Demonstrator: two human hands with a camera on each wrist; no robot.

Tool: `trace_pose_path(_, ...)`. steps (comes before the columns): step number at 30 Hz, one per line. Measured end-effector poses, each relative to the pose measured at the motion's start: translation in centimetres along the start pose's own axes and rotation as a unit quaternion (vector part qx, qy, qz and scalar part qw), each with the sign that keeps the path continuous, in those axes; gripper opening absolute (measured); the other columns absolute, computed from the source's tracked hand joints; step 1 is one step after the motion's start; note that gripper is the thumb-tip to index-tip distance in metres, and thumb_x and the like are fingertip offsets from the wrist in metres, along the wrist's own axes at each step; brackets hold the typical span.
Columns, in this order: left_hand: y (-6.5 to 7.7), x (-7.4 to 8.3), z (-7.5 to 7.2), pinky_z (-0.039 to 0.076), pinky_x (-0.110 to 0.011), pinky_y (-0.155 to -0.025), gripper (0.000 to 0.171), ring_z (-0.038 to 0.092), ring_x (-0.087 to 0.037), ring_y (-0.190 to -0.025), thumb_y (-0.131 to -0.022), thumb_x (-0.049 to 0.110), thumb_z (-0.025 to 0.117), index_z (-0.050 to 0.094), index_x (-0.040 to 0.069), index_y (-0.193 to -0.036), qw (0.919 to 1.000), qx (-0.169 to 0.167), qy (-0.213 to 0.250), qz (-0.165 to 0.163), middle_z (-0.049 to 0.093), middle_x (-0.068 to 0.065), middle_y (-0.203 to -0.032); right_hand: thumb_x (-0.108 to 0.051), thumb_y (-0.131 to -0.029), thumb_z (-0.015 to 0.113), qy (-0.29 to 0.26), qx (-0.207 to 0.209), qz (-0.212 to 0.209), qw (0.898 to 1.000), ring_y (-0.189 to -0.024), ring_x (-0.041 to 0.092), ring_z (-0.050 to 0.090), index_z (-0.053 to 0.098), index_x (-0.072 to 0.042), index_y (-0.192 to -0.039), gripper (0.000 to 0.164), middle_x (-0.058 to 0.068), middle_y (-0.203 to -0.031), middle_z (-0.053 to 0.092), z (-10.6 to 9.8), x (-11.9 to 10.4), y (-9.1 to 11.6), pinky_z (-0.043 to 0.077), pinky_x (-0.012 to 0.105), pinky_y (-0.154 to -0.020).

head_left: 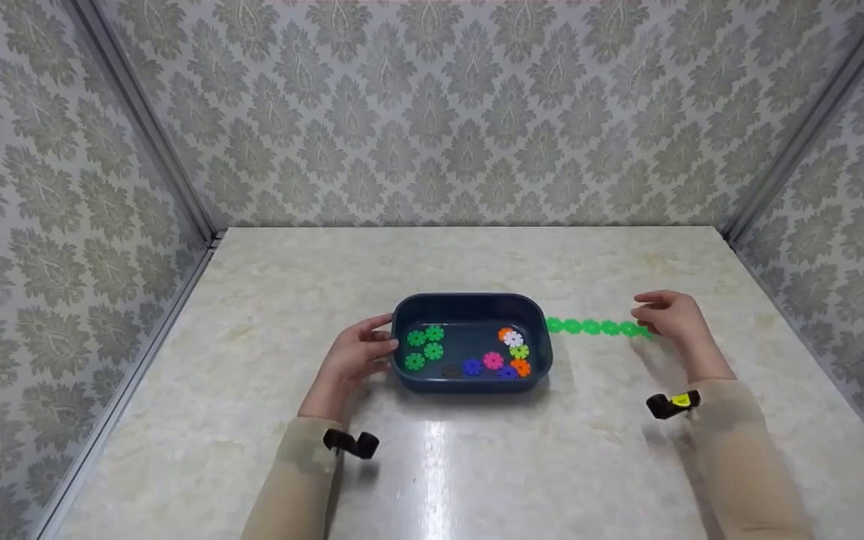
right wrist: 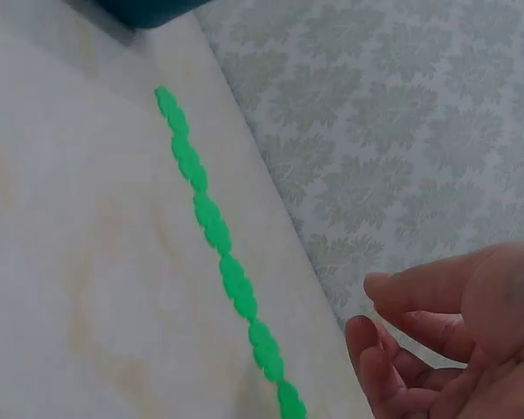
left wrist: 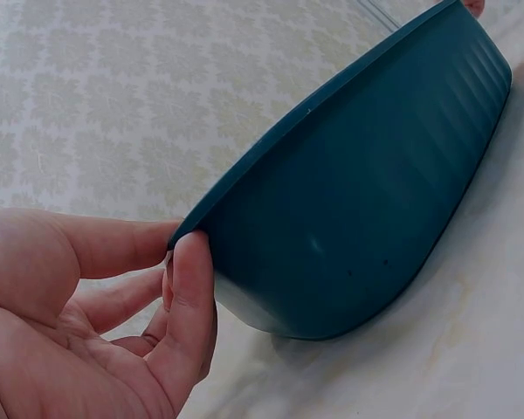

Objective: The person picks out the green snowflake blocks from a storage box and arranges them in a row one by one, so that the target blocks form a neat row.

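Note:
A dark blue plastic basin (head_left: 469, 385) stands on the table. My left hand (head_left: 352, 354) pinches its left rim between thumb and fingers, as the left wrist view shows on the basin's outer wall (left wrist: 349, 192). Inside on the left lie several green snowflake discs (head_left: 433, 350). Discs in pink (head_left: 493, 361), blue, orange, white and yellow-green lie toward the right. A straight chain of linked green snowflake discs (head_left: 591, 327) lies to the right of the basin. Above its far right end hovers my right hand (head_left: 676, 319), fingers loosely bent, holding nothing; thumb and fingertips are apart in the right wrist view.
The pale marbled table (head_left: 267, 315) extends around the basin and chain. Patterned walls (head_left: 432, 112) stand behind it and on both sides, with metal frame posts (head_left: 139, 112) at the corners. Each sleeve carries a black wrist mount (head_left: 351, 443).

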State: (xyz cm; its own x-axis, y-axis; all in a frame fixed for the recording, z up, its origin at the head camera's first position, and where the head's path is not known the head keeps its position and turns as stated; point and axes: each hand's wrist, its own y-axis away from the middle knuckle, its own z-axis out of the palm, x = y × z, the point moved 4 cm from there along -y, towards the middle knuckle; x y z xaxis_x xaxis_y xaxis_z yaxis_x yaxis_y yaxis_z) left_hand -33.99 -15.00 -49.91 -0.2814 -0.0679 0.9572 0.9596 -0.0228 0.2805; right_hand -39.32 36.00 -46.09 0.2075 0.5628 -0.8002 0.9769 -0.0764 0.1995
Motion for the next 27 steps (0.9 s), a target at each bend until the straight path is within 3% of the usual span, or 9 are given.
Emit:
trace_pose_path(7,0.1,0.2,0.2,0.053,-0.027,-0.064,0.056,0.062,-0.012,-0.080,-0.095,-0.003,0.068,0.054,0.009,-0.148,1.0000,-0.003,-0.001,0.004,0.058,-0.004,-0.105,-0.025,-0.103,0.064,-0.017,-0.032,-0.060,0.998,-0.095,0.007,0.065,0.055,-0.003,-0.144,0.048,0.013,-0.127,0.061,2.5,-4.6,1.3,0.056,0.030,-0.092)
trace_pose_path(13,0.1,0.0,0.0,0.054,-0.028,-0.064,0.056,0.062,-0.012,-0.080,-0.095,-0.002,0.068,0.054,0.009,-0.148,1.0000,-0.004,-0.003,0.001,0.058,-0.004,-0.106,-0.026,-0.100,0.068,-0.031,-0.061,-0.088,0.994,-0.096,0.011,0.066,0.060,-0.003,-0.139,0.046,0.008,-0.117,0.062,5.2,-7.6,2.0,0.056,0.040,-0.100)
trace_pose_path(27,0.1,0.1,0.0,0.055,-0.026,-0.065,0.056,0.064,-0.012,-0.081,-0.095,-0.003,0.068,0.054,0.009,-0.148,0.9999,-0.015,-0.002,-0.001,0.058,-0.004,-0.105,-0.016,-0.098,0.070,-0.058,-0.117,-0.143,0.981,-0.099,0.018,0.068,0.067,-0.001,-0.129,0.035,0.007,-0.115,0.068,12.1,-12.5,3.0,0.058,0.030,-0.085)
